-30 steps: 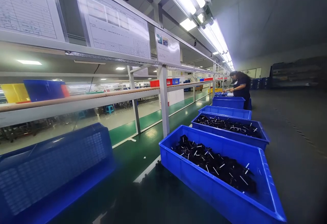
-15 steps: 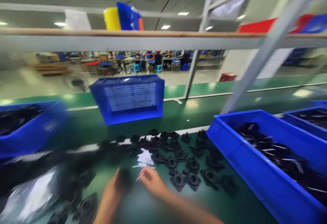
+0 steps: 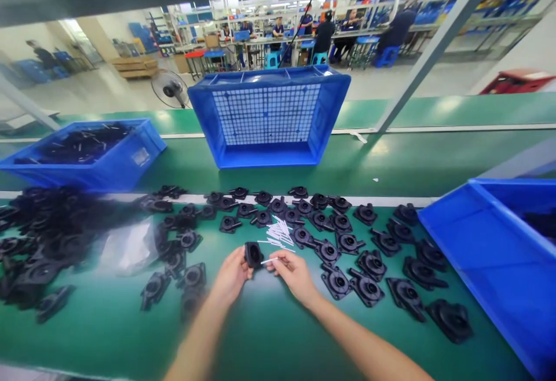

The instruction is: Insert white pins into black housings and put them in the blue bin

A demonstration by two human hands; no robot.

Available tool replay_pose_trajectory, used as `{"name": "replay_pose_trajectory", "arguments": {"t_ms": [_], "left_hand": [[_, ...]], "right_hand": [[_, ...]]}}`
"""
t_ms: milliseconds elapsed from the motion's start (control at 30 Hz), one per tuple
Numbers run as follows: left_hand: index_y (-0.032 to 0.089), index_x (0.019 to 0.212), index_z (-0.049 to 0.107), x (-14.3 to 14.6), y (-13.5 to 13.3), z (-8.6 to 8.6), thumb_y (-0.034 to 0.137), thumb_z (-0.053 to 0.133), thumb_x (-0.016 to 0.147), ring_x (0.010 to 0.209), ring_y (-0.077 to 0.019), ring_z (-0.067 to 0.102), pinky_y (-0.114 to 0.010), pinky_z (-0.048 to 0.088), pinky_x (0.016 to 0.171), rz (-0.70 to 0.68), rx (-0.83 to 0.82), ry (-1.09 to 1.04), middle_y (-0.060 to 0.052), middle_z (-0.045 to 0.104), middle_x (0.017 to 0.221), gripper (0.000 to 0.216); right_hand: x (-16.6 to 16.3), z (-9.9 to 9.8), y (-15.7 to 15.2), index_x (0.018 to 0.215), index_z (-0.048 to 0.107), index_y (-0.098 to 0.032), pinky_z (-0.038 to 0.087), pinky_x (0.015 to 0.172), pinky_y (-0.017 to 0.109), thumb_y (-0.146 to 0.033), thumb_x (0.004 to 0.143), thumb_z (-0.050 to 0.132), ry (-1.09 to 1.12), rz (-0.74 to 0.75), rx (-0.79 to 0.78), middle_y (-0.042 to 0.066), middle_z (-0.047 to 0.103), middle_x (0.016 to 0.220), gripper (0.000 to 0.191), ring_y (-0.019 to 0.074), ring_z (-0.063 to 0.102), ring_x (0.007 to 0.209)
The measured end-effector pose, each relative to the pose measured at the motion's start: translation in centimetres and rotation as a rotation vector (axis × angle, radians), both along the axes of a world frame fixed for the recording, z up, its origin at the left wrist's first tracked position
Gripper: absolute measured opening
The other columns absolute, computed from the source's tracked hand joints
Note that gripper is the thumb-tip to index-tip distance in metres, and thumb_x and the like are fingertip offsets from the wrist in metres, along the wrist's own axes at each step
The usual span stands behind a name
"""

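My left hand (image 3: 232, 277) grips a small black plastic part (image 3: 253, 253) just above the green table. Close to its right, my right hand (image 3: 293, 272) pinches a thin white pin (image 3: 269, 260) whose tip points at that part. A small heap of white pins (image 3: 278, 233) lies just beyond my hands. Several black parts (image 3: 339, 242) are spread in rows on the table to the right and behind, and a darker pile of black parts (image 3: 47, 236) covers the left side.
An empty blue crate (image 3: 269, 117) stands tilted on its side straight ahead. A blue bin of parts (image 3: 82, 152) sits at the left, another blue bin (image 3: 499, 253) at the right edge. A clear plastic bag (image 3: 125, 248) lies left of my hands. Seated people work at benches far behind.
My view has swung from looking right along the line down to the table. My hands have come into view, the left with a black part, the right with a white pin.
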State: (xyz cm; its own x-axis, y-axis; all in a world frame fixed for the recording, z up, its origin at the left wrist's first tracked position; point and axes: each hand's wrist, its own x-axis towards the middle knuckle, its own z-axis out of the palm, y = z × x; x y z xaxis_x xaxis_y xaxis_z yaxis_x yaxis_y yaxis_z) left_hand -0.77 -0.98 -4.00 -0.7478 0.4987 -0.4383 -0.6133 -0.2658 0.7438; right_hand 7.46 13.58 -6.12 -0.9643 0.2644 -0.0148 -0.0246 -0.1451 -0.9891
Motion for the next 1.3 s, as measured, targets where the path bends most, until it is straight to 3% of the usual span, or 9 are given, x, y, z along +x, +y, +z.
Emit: {"name": "replay_pose_trajectory", "arguments": {"t_ms": [633,1300], "left_hand": [[0.016,0.082,0.051,0.7,0.1,-0.5,0.046,0.065,0.074,0.053,-0.0066,0.049,-0.016,0.042,0.045,-0.181,-0.047,0.055,0.003,0.053,0.061,0.035],[0.015,0.080,0.051,0.9,0.3,-0.1,0.052,0.066,0.070,0.052,-0.0062,0.047,-0.016,0.042,0.046,-0.134,-0.114,0.104,0.003,0.051,0.061,0.041]], "right_hand": [[-0.1,-0.8,0.5,0.092,0.067,-0.018,0.052,0.066,0.026,-0.034,0.084,0.058,0.094,-0.063,0.158,0.005,0.067,0.083,0.020,0.0143,0.064,0.069],[0.2,0.2,0.8,0.088,0.068,-0.019,0.045,0.062,0.024,-0.027,0.087,0.054,0.174,-0.055,0.457,0.003,0.064,0.077,0.016,0.0138,0.057,0.068]]}}
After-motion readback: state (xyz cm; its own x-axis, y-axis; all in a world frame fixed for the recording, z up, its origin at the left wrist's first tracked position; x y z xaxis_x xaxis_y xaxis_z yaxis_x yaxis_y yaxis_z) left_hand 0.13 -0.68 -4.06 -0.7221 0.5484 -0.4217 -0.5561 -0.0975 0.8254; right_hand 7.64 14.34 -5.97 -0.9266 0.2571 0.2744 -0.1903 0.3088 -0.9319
